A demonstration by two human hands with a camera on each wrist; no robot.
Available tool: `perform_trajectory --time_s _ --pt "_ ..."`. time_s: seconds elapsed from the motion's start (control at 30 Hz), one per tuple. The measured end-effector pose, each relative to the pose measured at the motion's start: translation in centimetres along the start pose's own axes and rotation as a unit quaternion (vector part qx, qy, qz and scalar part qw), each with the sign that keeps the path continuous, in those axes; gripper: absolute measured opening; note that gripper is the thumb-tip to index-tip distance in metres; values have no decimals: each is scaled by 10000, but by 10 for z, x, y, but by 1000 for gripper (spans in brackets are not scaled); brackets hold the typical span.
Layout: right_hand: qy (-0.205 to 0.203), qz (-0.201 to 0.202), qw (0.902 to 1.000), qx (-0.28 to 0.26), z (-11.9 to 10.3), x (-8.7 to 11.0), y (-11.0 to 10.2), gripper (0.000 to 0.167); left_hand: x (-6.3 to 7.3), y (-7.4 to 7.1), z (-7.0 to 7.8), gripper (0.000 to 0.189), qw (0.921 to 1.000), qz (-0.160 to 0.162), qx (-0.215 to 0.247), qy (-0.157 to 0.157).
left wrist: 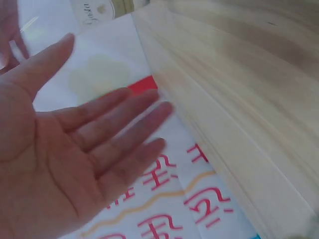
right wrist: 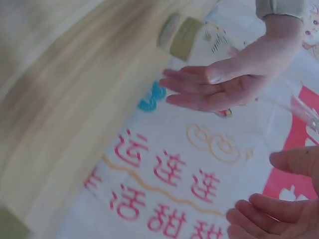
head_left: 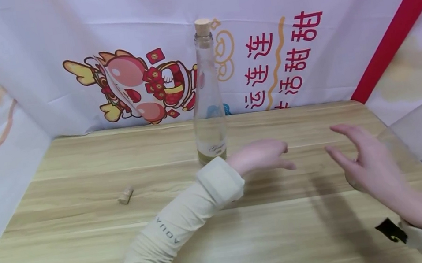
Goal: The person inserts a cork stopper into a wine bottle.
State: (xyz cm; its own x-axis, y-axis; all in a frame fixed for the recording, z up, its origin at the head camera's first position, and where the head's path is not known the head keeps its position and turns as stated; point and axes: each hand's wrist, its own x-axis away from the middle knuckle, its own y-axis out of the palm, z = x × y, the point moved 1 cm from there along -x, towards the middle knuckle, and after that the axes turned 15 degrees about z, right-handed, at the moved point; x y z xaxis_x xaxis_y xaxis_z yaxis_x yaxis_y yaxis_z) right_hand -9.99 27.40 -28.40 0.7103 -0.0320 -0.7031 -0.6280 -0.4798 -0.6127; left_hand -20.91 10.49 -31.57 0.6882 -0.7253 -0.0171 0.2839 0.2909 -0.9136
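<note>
My left hand (head_left: pixel 260 156) reaches across in front of the bottle's base, fingers loosely extended and holding nothing. In the left wrist view the palm of this hand (left wrist: pixel 65 144) shows with the fingers spread. My right hand (head_left: pixel 371 163) is raised over the right side of the table, thumb apart from the fingers, nothing between them. A tall clear glass bottle (head_left: pixel 207 101) stands upright at the back, a cork stopper (head_left: pixel 203 26) in its mouth. A label with script lettering (left wrist: pixel 99 12) shows at the top of the left wrist view.
On the left part of the wooden table (head_left: pixel 90 245) lies a small loose cork (head_left: pixel 125 195). A printed cloth (head_left: pixel 131 8) with red characters hangs behind the table. An olive patch (right wrist: pixel 12 224) shows at the right wrist view's lower corner. A black tag (head_left: pixel 392 231) hangs at the right cuff.
</note>
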Motion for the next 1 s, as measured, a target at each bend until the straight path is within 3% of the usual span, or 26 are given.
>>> perform_trajectory --time_s 0.07,0.17,0.37,0.43,0.5,0.6,0.77,0.83,0.9,1.0 --pt "-127 560 9983 -112 3 -2 -8 40 -10 3 8 43 9998 61 -37 180" --pt "-180 1322 9909 -193 7 -6 -19 39 -26 8 20 51 9995 155 185 211" --pt "245 2434 9694 -213 15 -11 -38 41 -55 22 45 58 9954 391 766 433" --pt "484 2639 9620 -498 18 -12 -42 38 -63 27 53 63 9929 521 956 487" --pt "761 2766 9543 -838 20 -14 -46 37 -70 32 62 68 9899 638 1159 507" --pt "1216 2786 9497 -751 23 -16 -52 46 -80 39 75 76 9851 757 1444 546" --pt "1726 2504 9500 702 27 -18 -64 65 -93 54 94 86 9748 902 2000 412" --pt "1921 2396 9473 917 31 -17 -65 65 -96 60 100 87 9682 957 2300 224" --pt "2235 2270 9432 942 35 -17 -64 65 -97 66 106 87 9619 1045 2524 68" --pt "2483 2204 9430 237 46 -19 -60 65 -98 74 112 86 9508 1107 2884 -221"
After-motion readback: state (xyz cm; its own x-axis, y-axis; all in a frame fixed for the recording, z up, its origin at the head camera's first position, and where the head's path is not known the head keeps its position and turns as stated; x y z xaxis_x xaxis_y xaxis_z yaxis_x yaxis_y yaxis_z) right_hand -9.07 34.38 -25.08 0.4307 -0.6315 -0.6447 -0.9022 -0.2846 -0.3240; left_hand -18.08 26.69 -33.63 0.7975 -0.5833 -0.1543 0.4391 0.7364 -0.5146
